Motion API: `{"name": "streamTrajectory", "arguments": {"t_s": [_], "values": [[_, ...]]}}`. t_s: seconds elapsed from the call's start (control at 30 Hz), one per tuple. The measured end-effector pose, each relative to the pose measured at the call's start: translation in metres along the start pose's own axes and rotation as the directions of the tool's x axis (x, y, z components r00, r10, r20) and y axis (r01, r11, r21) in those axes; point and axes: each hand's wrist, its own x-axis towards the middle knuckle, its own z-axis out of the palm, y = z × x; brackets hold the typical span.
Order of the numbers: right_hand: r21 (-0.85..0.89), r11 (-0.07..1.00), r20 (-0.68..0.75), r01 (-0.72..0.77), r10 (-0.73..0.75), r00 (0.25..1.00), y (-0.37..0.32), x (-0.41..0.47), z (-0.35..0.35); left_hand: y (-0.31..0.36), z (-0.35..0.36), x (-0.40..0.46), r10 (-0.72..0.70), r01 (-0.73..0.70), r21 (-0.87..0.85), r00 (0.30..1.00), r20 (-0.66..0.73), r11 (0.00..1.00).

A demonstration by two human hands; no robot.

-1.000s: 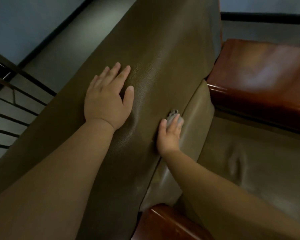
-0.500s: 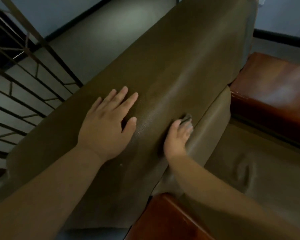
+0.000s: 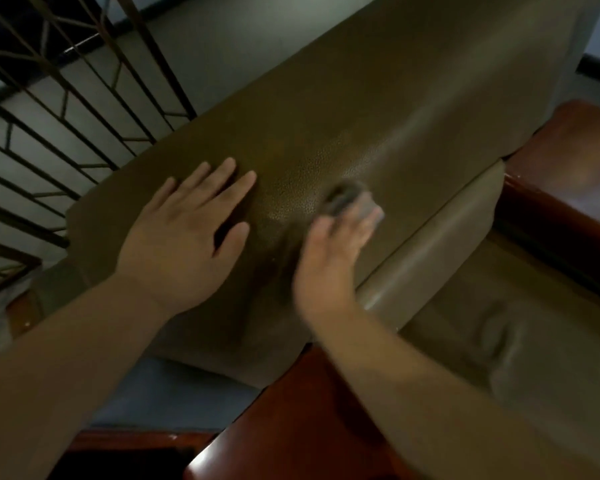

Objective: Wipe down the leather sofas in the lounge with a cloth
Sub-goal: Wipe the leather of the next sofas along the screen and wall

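In the head view, the left hand lies flat with straight fingers on top of the sofa backrest. Just to its right, the blurred right hand presses a grey cloth on the leather; whether its fingers curl round it, I cannot tell.

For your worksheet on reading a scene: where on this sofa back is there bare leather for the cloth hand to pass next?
Bare leather runs along the sofa back beyond both hands, up to its far end by the wooden armrest. The crowded part is near the left hand, which rests flat close beside the right hand pressing the cloth.
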Motion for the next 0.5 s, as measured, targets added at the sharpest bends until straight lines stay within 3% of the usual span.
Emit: {"name": "streamTrajectory", "arguments": {"t_s": [0.07, 0.1, 0.17, 0.2, 0.27, 0.3, 0.33, 0.37, 0.43, 0.5], "values": [[0.051, 0.945, 0.044, 0.322, -0.324, 0.945, -0.024, -0.028, 0.007, -0.004, 0.000, -0.018, -0.053, 0.053, 0.024, 0.999, 0.004, 0.998], [0.047, 0.909, 0.080, 0.414, -0.417, 0.906, -0.030, -0.046, 0.010, -0.005, -0.001, -0.026, -0.064, 0.064, 0.033, 0.998, 0.013, 0.997], [-0.079, 0.887, 0.070, 0.454, -0.450, 0.890, -0.007, -0.035, 0.001, -0.010, -0.001, -0.039, -0.088, 0.087, 0.044, 0.996, 0.027, 0.995], [-0.091, 0.926, 0.051, 0.366, -0.362, 0.931, 0.012, -0.018, -0.006, -0.013, -0.002, -0.045, -0.106, 0.104, 0.056, 0.994, 0.033, 0.993], [-0.060, 0.998, 0.059, -0.013, 0.016, 0.998, 0.046, 0.015, -0.019, -0.016, -0.001, -0.050, -0.144, 0.142, 0.070, 0.989, 0.017, 0.987], [-0.056, 0.973, 0.113, -0.224, 0.229, 0.967, 0.060, 0.024, -0.018, -0.016, 0.001, -0.051, -0.148, 0.147, 0.076, 0.989, 0.007, 0.986], [0.006, 0.938, 0.152, -0.345, 0.341, 0.928, 0.063, 0.026, -0.016, -0.016, 0.003, -0.050, -0.148, 0.148, 0.077, 0.989, -0.002, 0.986], [0.106, 0.926, 0.154, -0.363, 0.345, 0.926, 0.059, 0.020, -0.011, -0.014, 0.005, -0.049, -0.141, 0.142, 0.075, 0.990, -0.014, 0.987], [0.252, 0.959, 0.092, -0.127, 0.107, 0.990, 0.037, -0.009, 0.004, -0.014, 0.008, -0.047, -0.127, 0.129, 0.082, 0.991, -0.034, 0.988], [0.216, 0.956, 0.100, 0.196, -0.221, 0.970, 0.012, -0.058, 0.018, -0.014, 0.008, -0.047, -0.135, 0.138, 0.090, 0.990, -0.036, 0.986]]}}
